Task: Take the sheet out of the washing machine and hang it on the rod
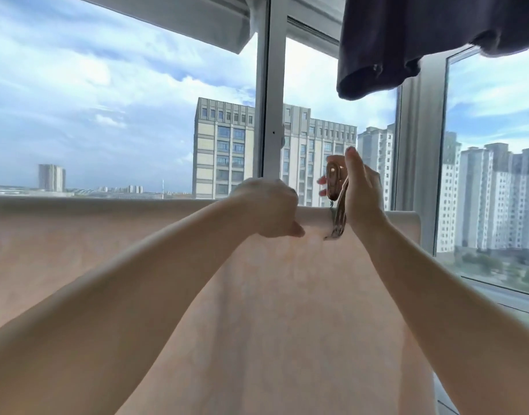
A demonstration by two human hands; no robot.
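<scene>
A pale pink sheet [77, 250] hangs draped over a horizontal rod, filling the lower half of the view; the rod itself is hidden under the fabric fold [314, 217]. My left hand [269, 208] is closed over the top of the sheet-covered rod. Just to its right, my right hand [362, 190] holds a translucent brownish clothes clip [336, 199], whose jaws sit around the sheet-covered rod.
A dark garment [406, 40] hangs from above at the upper right. Behind the sheet are large windows with a white frame post [270, 100] and apartment towers outside. The sheet's right end [406, 223] stops short of the right window pane.
</scene>
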